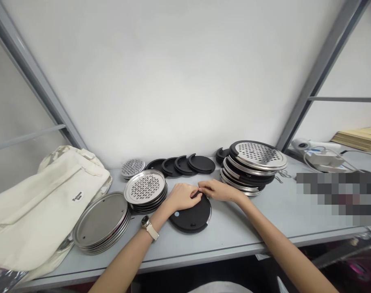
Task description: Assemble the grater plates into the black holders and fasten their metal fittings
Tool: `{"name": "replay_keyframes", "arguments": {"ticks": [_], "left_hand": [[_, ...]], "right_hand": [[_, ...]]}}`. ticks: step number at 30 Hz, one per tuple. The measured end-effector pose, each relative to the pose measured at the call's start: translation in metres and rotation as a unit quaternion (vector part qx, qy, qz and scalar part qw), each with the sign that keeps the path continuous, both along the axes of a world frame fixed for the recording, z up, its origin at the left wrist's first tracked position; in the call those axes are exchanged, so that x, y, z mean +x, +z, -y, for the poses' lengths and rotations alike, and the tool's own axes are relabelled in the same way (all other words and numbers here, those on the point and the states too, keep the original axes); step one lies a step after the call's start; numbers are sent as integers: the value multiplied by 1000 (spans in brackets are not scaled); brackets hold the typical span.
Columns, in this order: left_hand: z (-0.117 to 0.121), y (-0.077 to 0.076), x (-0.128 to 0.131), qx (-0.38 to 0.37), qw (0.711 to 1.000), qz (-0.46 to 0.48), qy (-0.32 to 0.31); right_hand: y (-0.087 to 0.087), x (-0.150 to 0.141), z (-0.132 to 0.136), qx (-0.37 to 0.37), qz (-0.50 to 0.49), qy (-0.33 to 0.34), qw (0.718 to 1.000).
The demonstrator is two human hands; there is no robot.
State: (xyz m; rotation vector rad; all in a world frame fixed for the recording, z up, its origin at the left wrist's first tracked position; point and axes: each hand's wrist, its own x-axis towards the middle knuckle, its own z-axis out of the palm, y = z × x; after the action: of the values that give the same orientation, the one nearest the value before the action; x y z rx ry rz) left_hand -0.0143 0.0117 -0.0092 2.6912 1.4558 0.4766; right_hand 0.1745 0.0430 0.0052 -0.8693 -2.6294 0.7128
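A black round disc [192, 213] lies flat on the grey shelf [234, 232], with a metal rim showing at its right edge. My left hand [182, 196] and my right hand [217, 189] meet at the disc's far edge. Both hands have their fingers pinched together on a small black part of the disc there. A watch sits on my left wrist.
Stacks of perforated steel plates [145, 187] and plain steel trays [101, 221] stand to the left, a taller mixed stack [254, 165] to the right. Black discs [185, 165] line the back wall. A white cloth bag [35, 207] lies far left. Cables and a white device [322, 156] are at the right.
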Motion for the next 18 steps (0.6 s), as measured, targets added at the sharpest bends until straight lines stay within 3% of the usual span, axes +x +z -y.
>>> {"name": "replay_keyframes", "arguments": {"ticks": [18], "left_hand": [[1, 3, 1, -5, 1000, -19, 5]], "right_hand": [[-4, -7, 1, 13, 23, -44, 999]]}}
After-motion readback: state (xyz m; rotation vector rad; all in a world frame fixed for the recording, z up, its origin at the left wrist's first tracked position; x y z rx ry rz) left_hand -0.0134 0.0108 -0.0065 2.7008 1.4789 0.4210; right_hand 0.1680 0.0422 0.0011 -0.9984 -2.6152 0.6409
